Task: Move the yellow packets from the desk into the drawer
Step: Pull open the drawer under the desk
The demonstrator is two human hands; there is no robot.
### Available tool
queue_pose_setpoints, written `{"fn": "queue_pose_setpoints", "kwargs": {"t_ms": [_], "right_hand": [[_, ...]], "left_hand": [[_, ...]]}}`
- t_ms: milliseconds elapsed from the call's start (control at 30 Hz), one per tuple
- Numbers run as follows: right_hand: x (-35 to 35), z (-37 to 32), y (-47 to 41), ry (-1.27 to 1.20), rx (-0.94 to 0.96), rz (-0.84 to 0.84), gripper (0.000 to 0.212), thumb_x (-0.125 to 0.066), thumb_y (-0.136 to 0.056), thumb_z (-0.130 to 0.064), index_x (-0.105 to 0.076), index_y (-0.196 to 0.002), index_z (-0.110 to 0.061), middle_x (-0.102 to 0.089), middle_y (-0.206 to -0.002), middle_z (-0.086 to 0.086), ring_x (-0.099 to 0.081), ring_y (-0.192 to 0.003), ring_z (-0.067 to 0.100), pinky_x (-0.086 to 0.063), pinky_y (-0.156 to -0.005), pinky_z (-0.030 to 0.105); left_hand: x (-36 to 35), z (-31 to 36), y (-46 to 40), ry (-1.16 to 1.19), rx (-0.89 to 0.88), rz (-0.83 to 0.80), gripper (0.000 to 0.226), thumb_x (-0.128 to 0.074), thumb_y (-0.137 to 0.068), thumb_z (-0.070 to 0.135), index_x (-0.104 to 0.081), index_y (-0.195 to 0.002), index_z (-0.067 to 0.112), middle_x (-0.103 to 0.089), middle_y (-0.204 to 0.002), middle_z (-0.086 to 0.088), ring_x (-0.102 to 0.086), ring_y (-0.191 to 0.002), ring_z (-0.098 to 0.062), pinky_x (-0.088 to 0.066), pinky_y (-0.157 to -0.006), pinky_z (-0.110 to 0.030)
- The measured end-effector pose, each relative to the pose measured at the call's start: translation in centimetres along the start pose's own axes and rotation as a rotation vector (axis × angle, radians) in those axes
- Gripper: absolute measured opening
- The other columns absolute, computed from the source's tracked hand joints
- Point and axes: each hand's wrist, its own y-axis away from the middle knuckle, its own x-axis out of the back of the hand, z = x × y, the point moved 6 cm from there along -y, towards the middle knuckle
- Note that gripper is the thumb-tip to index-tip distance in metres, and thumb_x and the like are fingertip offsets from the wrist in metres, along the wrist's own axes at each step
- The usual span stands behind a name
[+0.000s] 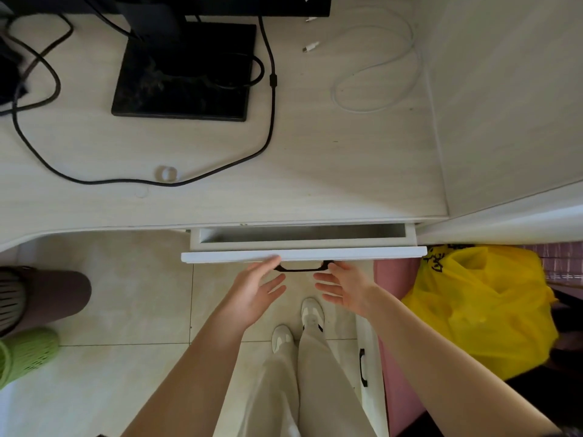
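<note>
The white drawer under the desk's front edge stands slightly pulled out, showing a narrow strip of its inside. Its black handle sits at the middle of the front panel. My left hand is open, palm turned inward, fingertips touching the drawer front just left of the handle. My right hand is open too, fingertips by the handle's right end. Neither hand holds anything. No yellow packets show on the desk or in the visible strip of the drawer.
A black monitor base and black cables lie on the desk, with a white charging cable at the right. A yellow plastic bag sits right of the drawer. Another person's leg and green shoe are at the left.
</note>
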Motion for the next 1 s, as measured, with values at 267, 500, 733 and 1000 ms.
{"fn": "queue_pose_setpoints", "kwargs": {"t_ms": [267,500,733,1000], "right_hand": [[0.9,1.3,1.5,-0.094,-0.043,0.045,0.020,-0.050,-0.097,-0.008,-0.056,-0.116,-0.003,-0.065,-0.116,0.015,-0.061,-0.113,0.032,-0.047,-0.101,0.042],[4.8,0.7,4.3,-0.547,0.057,0.004,0.027,-0.059,-0.089,-0.007,-0.055,-0.115,-0.005,-0.051,-0.131,0.020,-0.059,-0.110,0.040,-0.048,-0.099,0.050],[5.3,1.4,6.0,-0.705,0.037,0.093,0.039,-0.058,-0.091,-0.011,-0.044,-0.127,-0.009,-0.053,-0.126,0.025,-0.060,-0.108,0.044,-0.054,-0.087,0.055],[5.2,5.5,8.4,-0.708,0.008,0.144,0.023,-0.045,-0.095,-0.002,-0.042,-0.118,-0.003,-0.047,-0.125,0.028,-0.054,-0.113,0.046,-0.048,-0.092,0.062]], "left_hand": [[2.1,1.0,0.1,0.215,-0.027,0.191,0.021,-0.069,-0.086,0.019,-0.058,-0.103,0.014,-0.054,-0.121,-0.015,-0.053,-0.123,-0.035,-0.044,-0.105,-0.045],[2.3,0.4,0.6,0.293,-0.038,0.208,0.021,-0.067,-0.084,0.009,-0.055,-0.100,0.003,-0.052,-0.116,-0.020,-0.062,-0.101,-0.034,-0.054,-0.090,-0.045],[3.3,-1.9,2.0,0.346,-0.048,0.179,0.016,-0.065,-0.085,0.003,-0.054,-0.096,0.000,-0.051,-0.103,-0.018,-0.063,-0.090,-0.028,-0.056,-0.088,-0.042],[5.5,-5.7,4.9,0.283,-0.019,0.222,0.020,-0.064,-0.086,0.001,-0.051,-0.102,-0.002,-0.052,-0.093,-0.018,-0.063,-0.081,-0.028,-0.055,-0.088,-0.042]]}}
